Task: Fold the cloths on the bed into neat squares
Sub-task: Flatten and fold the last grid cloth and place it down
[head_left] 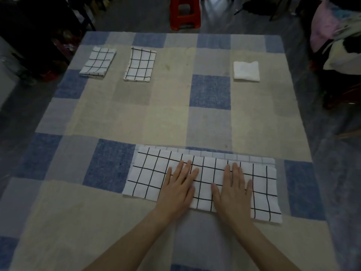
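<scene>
The bed (136,118), covered in a blue, grey and beige patchwork, was seen carrying a long white grid-patterned cloth (152,178) folded lengthwise at its near edge. It was judged light, soft and limp, best taken at its end corners. Two folded grid cloths (97,62) (140,64) and a folded white cloth (246,71) were laid far off. The left hand (178,188) and right hand (233,187) were pressed flat on it, fingers straight, side by side.
</scene>
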Demonstrator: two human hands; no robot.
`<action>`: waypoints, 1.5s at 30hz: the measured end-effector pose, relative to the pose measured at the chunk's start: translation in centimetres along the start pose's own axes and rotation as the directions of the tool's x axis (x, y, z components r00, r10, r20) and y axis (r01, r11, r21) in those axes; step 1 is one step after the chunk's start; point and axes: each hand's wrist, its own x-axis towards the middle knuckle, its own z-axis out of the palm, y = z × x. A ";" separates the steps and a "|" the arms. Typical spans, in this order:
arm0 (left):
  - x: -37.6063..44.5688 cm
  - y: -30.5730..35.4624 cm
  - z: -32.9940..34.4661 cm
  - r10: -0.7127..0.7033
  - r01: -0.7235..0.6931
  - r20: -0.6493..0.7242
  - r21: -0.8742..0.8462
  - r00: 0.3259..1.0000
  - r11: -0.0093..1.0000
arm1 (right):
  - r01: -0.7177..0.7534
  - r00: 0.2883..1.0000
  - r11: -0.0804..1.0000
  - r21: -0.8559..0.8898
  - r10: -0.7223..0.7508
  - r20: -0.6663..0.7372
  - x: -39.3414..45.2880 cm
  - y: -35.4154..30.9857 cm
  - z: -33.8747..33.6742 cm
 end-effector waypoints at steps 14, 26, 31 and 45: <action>0.3 0.5 -0.3 -0.136 0.136 -0.039 -0.004 0.990 0.991 | 0.075 0.997 0.997 -0.014 -0.075 0.024 2.4 0.8 0.1; 0.8 0.1 -0.3 -0.122 0.123 -0.028 0.022 0.992 0.992 | 0.066 0.997 0.998 -0.003 -0.066 0.026 2.8 0.7 0.0; 1.2 -0.1 -0.3 -0.106 0.107 -0.025 0.031 0.994 0.994 | 0.054 0.998 0.999 0.002 -0.054 0.035 2.9 0.7 0.0; 0.6 -3.7 -1.1 -0.154 0.157 -0.039 0.070 0.987 0.985 | 0.056 0.998 0.998 0.019 -0.056 0.008 3.1 2.0 -0.5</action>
